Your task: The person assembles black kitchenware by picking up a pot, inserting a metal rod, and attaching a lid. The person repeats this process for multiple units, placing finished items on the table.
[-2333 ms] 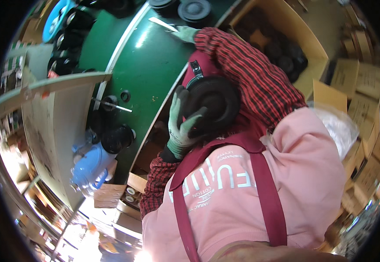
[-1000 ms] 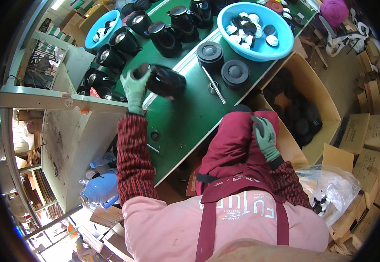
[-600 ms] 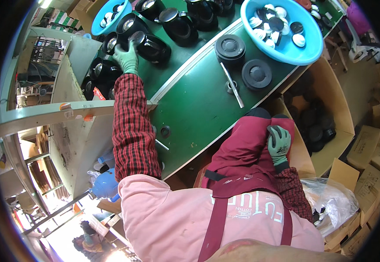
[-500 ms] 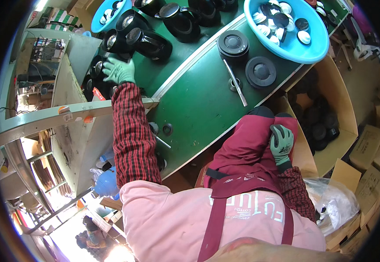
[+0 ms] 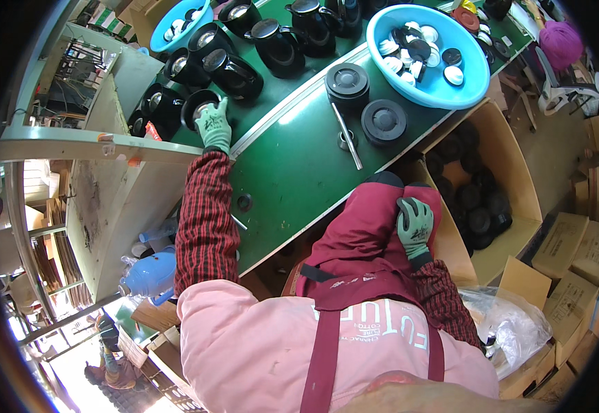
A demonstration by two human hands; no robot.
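My left hand [image 5: 215, 129], in a green-and-grey work glove, is closed on the near rim of a black jug [image 5: 193, 103] on the green table [image 5: 292, 175]. The jug's inside has a metallic gleam; part of its body is hidden behind my fingers. Beside it lies another black jug [image 5: 236, 74], and further black jugs [image 5: 277, 48] stand in a group beyond. My right hand [image 5: 415, 224], gloved alike, rests on my thigh over the maroon apron [image 5: 354, 237], fingers laid along the cloth and holding nothing.
A blue basin [image 5: 475, 86] holds black and white lids; a smaller one [image 5: 206, 17] stands far left. Two black round parts [image 5: 384, 122] and a metal rod [image 5: 346, 134] occupy the table. Right of my legs is a carton [image 5: 520, 199] of black parts. A metal frame [image 5: 58, 143] crosses at left.
My left hand has gone from spread fingers at the left to a grip on the black jug, slightly to the right. The view has shifted a little; my right hand stays on my thigh.
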